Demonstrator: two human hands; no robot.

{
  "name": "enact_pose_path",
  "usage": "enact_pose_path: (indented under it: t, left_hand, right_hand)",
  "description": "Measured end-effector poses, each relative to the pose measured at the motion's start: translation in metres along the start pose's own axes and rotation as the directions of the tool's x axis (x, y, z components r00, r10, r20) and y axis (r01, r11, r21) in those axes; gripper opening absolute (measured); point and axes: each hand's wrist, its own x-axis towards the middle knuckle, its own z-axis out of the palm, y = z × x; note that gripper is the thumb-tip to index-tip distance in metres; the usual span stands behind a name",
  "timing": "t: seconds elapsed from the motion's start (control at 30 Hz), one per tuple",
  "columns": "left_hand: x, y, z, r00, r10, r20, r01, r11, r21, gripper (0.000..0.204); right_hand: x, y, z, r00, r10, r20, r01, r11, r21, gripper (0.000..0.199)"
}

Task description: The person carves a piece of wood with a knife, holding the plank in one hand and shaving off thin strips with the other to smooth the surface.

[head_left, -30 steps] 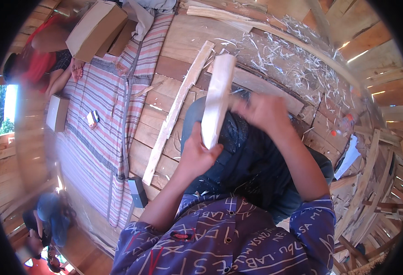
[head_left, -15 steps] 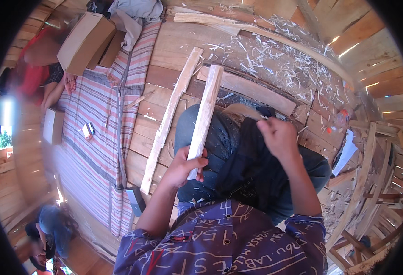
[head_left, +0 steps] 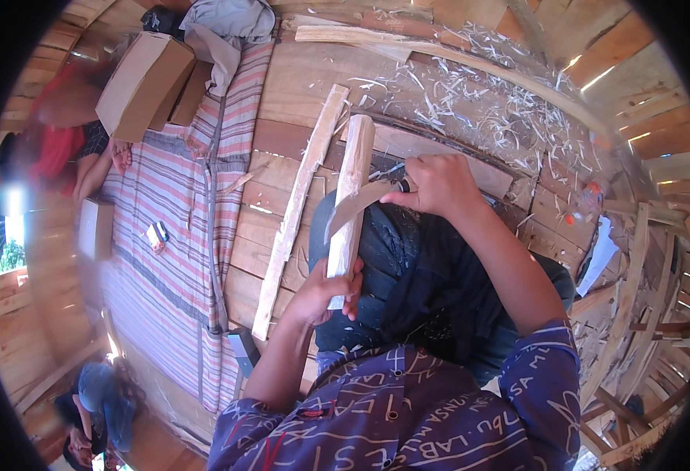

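Note:
My left hand (head_left: pixel 331 293) is wrapped round the near end of a pale wooden stick (head_left: pixel 348 193), roughly squared, which slants up and away over my left thigh. In my right hand (head_left: pixel 441 185) is a large knife (head_left: pixel 357 206) with a broad blade and a dark handle. Its blade crosses the stick about midway along; whether the edge bites into the wood cannot be made out. A black cloth (head_left: pixel 447 271) lies over my lap beneath my right forearm.
A long notched wooden strip (head_left: pixel 301 208) lies to my left, beside a striped mat (head_left: pixel 173 271) bearing a cardboard box (head_left: pixel 144 78). Wood shavings (head_left: pixel 486 94) litter the floor ahead. One person (head_left: pixel 62 133) sits at far left, another (head_left: pixel 97 408) at lower left.
My right hand has moved up and left from beside my lap, bringing the knife across the stick. My left hand keeps its hold, with the stick a little more upright.

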Motion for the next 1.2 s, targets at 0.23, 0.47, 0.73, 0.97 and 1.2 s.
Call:
enact_pose_path:
  t: [0.23,0.47,0.73,0.97,1.2]
  left_hand:
    - [0.002,0.007,0.007,0.999,-0.020,-0.036,0.021,0.999,0.029,0.033]
    - [0.002,0.005,0.007,1.000,0.001,-0.025,0.004,0.978,0.208,0.036]
    - [0.022,-0.017,0.063,0.986,-0.089,0.140,0.047,0.960,0.276,0.036]
    - [0.011,-0.013,0.098,0.975,-0.110,0.195,0.047,0.952,0.304,0.038]
    - [0.018,-0.012,0.106,0.985,-0.075,0.157,0.021,0.946,0.324,0.039]
  right_hand:
    - [0.005,0.020,0.001,0.997,0.066,-0.047,-0.070,0.993,-0.092,0.067]
    - [-0.056,-0.002,0.005,0.924,0.372,-0.094,-0.369,0.928,0.050,0.062]
    - [-0.118,-0.048,-0.056,0.915,0.401,-0.041,-0.394,0.911,0.118,0.059]
    - [-0.115,0.063,-0.097,0.922,0.228,-0.313,-0.302,0.929,-0.215,0.066]
    - [-0.135,0.011,-0.066,0.753,0.611,-0.244,-0.568,0.791,0.226,0.059]
